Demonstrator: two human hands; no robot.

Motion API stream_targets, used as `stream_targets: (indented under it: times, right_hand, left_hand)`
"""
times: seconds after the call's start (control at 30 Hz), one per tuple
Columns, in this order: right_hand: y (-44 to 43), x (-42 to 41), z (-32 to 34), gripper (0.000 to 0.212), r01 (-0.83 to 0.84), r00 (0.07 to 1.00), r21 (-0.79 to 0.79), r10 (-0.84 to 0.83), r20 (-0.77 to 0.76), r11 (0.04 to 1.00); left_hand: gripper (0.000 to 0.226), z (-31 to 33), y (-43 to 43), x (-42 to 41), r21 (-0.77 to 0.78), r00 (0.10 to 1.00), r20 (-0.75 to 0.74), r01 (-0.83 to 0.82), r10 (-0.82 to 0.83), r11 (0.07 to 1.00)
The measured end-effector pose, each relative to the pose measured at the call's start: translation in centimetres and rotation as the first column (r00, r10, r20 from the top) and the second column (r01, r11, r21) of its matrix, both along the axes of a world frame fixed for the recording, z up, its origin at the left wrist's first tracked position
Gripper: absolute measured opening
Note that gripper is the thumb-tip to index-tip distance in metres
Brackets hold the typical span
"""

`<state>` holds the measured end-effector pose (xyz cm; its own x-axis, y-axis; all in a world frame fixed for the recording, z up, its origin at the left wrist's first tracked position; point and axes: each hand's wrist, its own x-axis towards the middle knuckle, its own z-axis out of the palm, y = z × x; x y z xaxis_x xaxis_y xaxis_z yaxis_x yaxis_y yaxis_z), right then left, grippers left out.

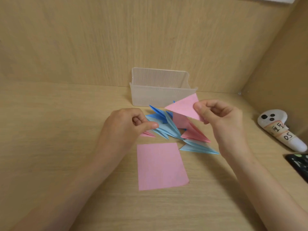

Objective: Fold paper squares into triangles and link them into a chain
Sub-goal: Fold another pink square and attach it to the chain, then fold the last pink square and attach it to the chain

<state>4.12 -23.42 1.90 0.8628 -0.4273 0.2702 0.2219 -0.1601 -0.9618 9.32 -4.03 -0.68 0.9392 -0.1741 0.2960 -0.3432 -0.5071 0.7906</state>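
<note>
My right hand pinches a pink folded paper triangle by its right corner and holds it in the air above the desk. My left hand pinches the edge of a chain of folded triangles, light blue, dark blue and pink, that lies spread on the desk between my hands. A flat pink paper square lies in front of the chain, nearer to me. Another light blue folded piece lies at the chain's right end.
A translucent plastic box stands behind the chain against the wooden back wall. A white handheld controller with a handwritten label lies at the right, and a dark phone lies at the right edge. A wooden side wall closes the right.
</note>
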Motion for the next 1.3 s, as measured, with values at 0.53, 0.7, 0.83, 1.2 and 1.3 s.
stream_targets:
  times: [0.53, 0.7, 0.83, 1.2, 1.3]
  right_hand:
    - [1.1, -0.2, -1.1, 0.005, -0.108, 0.993, -0.122, 0.102, -0.056, 0.987]
    - [1.0, -0.4, -1.1, 0.008, -0.115, 0.99, -0.276, 0.135, 0.052, 0.954]
    - [1.4, -0.4, -2.1, 0.009, -0.271, 0.945, -0.538, 0.327, 0.009, 0.798]
    - [1.5, 0.2, -4.0, 0.054, -0.422, 0.858, -0.868, 0.426, -0.288, 0.261]
    - [1.4, 0.3, -4.2, 0.057, -0.429, 0.864, -0.87, 0.391, -0.317, 0.242]
  left_hand:
    - [0.01, 0.4, -0.7, -0.3, -0.222, 0.997, -0.005, 0.072, -0.075, 0.972]
    - [0.017, 0.4, 0.7, 1.1, -0.162, 0.999, -0.005, -0.055, 0.055, 0.985]
    - [0.012, -0.2, 1.2, 1.7, -0.092, 0.992, -0.024, -0.124, 0.122, 0.988]
    - [0.019, 0.5, 1.8, 1.4, 0.125, 0.935, 0.199, -0.322, 0.295, 0.938]
    - [0.013, 0.6, 1.0, 0.8, 0.035, 0.939, 0.274, -0.228, 0.21, 0.973]
